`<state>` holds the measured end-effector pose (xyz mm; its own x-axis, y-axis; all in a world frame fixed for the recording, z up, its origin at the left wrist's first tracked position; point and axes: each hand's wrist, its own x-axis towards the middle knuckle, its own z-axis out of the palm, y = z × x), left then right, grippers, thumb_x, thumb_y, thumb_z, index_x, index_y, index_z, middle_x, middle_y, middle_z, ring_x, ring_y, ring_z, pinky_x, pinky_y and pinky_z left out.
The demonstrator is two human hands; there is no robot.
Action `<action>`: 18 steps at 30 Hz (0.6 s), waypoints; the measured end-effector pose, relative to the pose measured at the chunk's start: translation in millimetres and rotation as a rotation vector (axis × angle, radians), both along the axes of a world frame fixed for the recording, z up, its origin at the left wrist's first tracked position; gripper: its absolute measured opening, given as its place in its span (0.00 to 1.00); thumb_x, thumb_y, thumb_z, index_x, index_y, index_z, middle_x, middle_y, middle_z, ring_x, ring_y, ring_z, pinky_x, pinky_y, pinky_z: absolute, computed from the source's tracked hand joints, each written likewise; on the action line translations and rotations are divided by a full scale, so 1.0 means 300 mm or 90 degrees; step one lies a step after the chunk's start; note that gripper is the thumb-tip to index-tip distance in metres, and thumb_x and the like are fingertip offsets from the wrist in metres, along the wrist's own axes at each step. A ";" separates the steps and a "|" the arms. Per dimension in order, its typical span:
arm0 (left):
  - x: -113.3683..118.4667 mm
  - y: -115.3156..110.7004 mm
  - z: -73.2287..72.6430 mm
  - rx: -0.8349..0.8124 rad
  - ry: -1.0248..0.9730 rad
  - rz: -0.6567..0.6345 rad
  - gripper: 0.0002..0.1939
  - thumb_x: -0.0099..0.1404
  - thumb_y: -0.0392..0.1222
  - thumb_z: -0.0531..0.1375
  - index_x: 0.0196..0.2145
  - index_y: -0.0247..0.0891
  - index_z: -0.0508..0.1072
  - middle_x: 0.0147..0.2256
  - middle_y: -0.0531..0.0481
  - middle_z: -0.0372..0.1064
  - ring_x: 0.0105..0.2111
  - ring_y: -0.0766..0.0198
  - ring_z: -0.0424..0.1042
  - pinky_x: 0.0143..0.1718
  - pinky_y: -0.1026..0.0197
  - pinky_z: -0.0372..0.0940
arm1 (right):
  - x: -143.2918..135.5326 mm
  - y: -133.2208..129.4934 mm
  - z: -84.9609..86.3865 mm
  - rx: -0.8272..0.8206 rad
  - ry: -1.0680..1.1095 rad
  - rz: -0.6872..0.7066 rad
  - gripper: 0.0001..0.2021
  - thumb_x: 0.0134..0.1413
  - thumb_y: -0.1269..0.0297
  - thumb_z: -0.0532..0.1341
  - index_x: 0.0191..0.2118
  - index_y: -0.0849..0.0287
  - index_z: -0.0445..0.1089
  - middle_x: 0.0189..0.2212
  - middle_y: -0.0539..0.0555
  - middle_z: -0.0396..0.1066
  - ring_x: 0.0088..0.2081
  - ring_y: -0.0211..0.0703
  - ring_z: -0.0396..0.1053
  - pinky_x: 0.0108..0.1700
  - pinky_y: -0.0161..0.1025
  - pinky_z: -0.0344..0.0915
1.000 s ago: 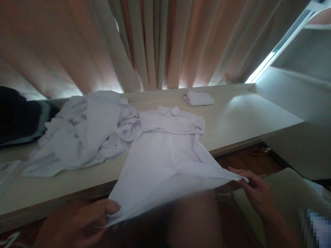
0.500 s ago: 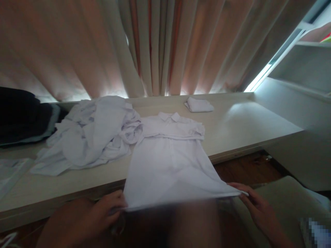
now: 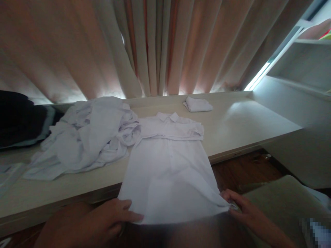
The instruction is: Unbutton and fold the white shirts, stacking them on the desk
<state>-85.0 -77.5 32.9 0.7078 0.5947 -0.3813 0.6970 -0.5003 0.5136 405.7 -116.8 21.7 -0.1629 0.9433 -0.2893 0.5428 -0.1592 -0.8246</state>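
Note:
A white short-sleeved shirt [image 3: 168, 172] lies collar away from me, its upper part on the desk and its lower part stretched over the front edge toward me. My left hand [image 3: 116, 215] grips the left corner of the hem, thumb lying over the cloth. At the opposite corner, my right hand [image 3: 238, 206] pinches the hem, with a small bunch of fabric between its fingers. To the left of the shirt, touching its sleeve, is a crumpled heap of white clothes [image 3: 85, 137]. A folded white garment [image 3: 198, 104] rests farther back on the right.
Dark folded clothes [image 3: 23, 120] sit at the desk's far left, above a pale flat packet [image 3: 10, 175]. Curtains [image 3: 155, 48] hang behind the pale desk [image 3: 232, 127]. A shelf unit [image 3: 300, 65] rises at right, and a greenish-grey seat [image 3: 279, 206] stands below.
Both hands have drawn the hem lower and nearer to me. My right hand has come inward, so the hem is less widely stretched, and my left thumb now lies over the cloth.

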 end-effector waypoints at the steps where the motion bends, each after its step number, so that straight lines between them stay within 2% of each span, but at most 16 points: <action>1: 0.014 -0.008 -0.002 -0.006 0.010 -0.027 0.29 0.61 0.36 0.57 0.57 0.61 0.73 0.40 0.53 0.73 0.40 0.57 0.73 0.45 0.59 0.64 | -0.007 -0.004 -0.007 -0.005 -0.016 0.009 0.10 0.54 0.53 0.66 0.40 0.47 0.77 0.39 0.55 0.76 0.43 0.53 0.74 0.48 0.45 0.71; 2: 0.027 -0.019 -0.006 -0.012 0.022 -0.051 0.29 0.60 0.36 0.57 0.57 0.62 0.73 0.39 0.53 0.73 0.39 0.56 0.73 0.45 0.58 0.63 | -0.015 -0.008 -0.015 -0.020 -0.039 0.024 0.15 0.53 0.54 0.66 0.47 0.46 0.77 0.43 0.56 0.76 0.45 0.53 0.74 0.50 0.46 0.70; 4: 0.051 -0.043 -0.024 -0.017 0.043 -0.083 0.28 0.59 0.37 0.59 0.56 0.61 0.73 0.37 0.51 0.73 0.38 0.54 0.73 0.47 0.54 0.62 | -0.037 -0.019 -0.033 -0.060 -0.099 0.082 0.29 0.50 0.57 0.67 0.61 0.44 0.70 0.51 0.57 0.74 0.50 0.54 0.73 0.56 0.48 0.67; 7: 0.073 -0.062 -0.058 -0.013 0.072 -0.112 0.29 0.58 0.39 0.61 0.57 0.57 0.72 0.35 0.47 0.74 0.37 0.51 0.73 0.49 0.48 0.60 | -0.088 -0.020 -0.060 -0.094 -0.179 0.179 0.40 0.47 0.59 0.68 0.68 0.49 0.60 0.59 0.60 0.69 0.57 0.59 0.68 0.62 0.55 0.60; 8: 0.078 -0.062 -0.069 -0.010 0.077 -0.120 0.30 0.57 0.39 0.62 0.58 0.56 0.72 0.35 0.46 0.74 0.37 0.50 0.73 0.49 0.47 0.60 | -0.109 -0.014 -0.070 -0.081 -0.191 0.180 0.40 0.48 0.57 0.68 0.68 0.52 0.61 0.62 0.61 0.66 0.60 0.61 0.65 0.64 0.56 0.57; 10: 0.085 -0.059 -0.087 -0.001 0.083 -0.131 0.31 0.56 0.39 0.62 0.58 0.56 0.71 0.35 0.45 0.75 0.37 0.49 0.73 0.49 0.46 0.59 | -0.152 0.007 -0.097 -0.035 -0.189 0.116 0.37 0.53 0.52 0.64 0.67 0.56 0.61 0.66 0.62 0.60 0.65 0.61 0.59 0.66 0.56 0.54; 13: 0.098 -0.063 -0.109 0.010 0.081 -0.143 0.33 0.56 0.39 0.62 0.60 0.59 0.69 0.33 0.45 0.75 0.37 0.48 0.73 0.48 0.45 0.60 | -0.216 0.048 -0.145 0.051 -0.173 0.017 0.29 0.61 0.51 0.57 0.64 0.59 0.63 0.65 0.63 0.62 0.64 0.56 0.61 0.66 0.53 0.55; 15: 0.105 -0.073 -0.123 0.017 0.079 -0.144 0.33 0.56 0.40 0.61 0.60 0.59 0.69 0.34 0.45 0.75 0.38 0.47 0.74 0.46 0.46 0.61 | -0.260 0.061 -0.169 0.107 -0.180 0.070 0.23 0.64 0.55 0.54 0.60 0.58 0.67 0.61 0.62 0.67 0.61 0.54 0.64 0.64 0.53 0.58; 18: 0.102 -0.089 -0.141 0.026 0.081 -0.134 0.31 0.57 0.40 0.60 0.58 0.61 0.70 0.36 0.45 0.76 0.40 0.45 0.74 0.43 0.47 0.62 | -0.338 0.042 -0.171 0.174 -0.224 0.286 0.17 0.63 0.63 0.54 0.52 0.53 0.74 0.51 0.58 0.75 0.53 0.52 0.70 0.58 0.51 0.62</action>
<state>-54.3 -104.3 -9.6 0.7660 0.4557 -0.4534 0.6325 -0.6605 0.4046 304.2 -104.2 -29.7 -0.4991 0.8525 -0.1554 0.7539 0.3387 -0.5630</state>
